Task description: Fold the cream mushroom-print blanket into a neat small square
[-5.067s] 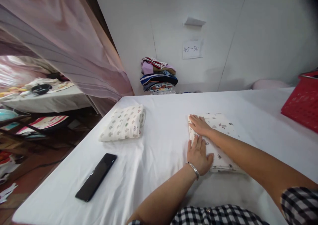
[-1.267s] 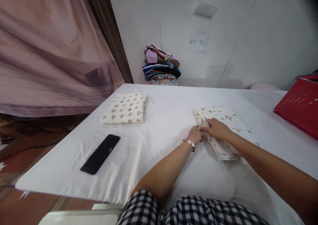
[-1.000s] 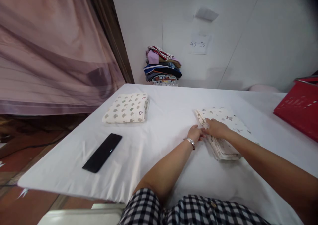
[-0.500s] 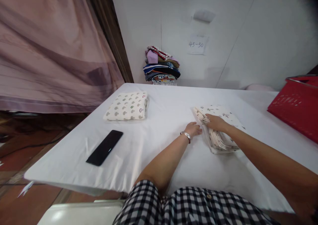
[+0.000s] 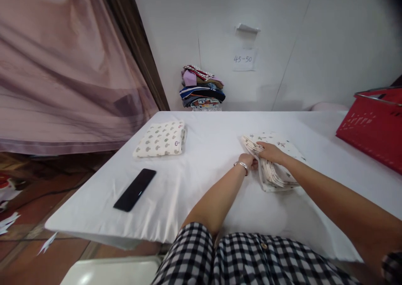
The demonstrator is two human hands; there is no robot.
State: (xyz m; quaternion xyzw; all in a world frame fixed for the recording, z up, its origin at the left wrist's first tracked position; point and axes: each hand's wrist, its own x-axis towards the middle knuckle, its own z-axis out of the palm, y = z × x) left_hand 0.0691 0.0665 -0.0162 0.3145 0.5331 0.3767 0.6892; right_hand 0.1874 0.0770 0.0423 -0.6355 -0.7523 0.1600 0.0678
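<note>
A folded, many-layered white cloth with a small plant print (image 5: 284,144) lies on the right half of the white-covered table (image 5: 207,138). My right hand (image 5: 270,152) grips its layered left edge from above, fingers wrapped over the folds. Against the lower left edge of the same cloth is my left hand (image 5: 250,161), with a silver bracelet at the wrist; its fingers are curled and partly hidden at the cloth's edge. On the left of the table lies another folded white cloth, printed with grey mushroom-like shapes (image 5: 161,140).
A black phone (image 5: 135,190) lies at the table's left front. A red basket (image 5: 373,128) stands at the right edge. Behind the table are stacked clothes (image 5: 202,90) against the wall. A pink curtain (image 5: 63,67) hangs at left; a pale stool (image 5: 113,271) is below.
My left hand has moved right to the edge of the plant-print cloth, and its fingers have curled in. My right hand keeps its grip. The camera view has shifted slightly.
</note>
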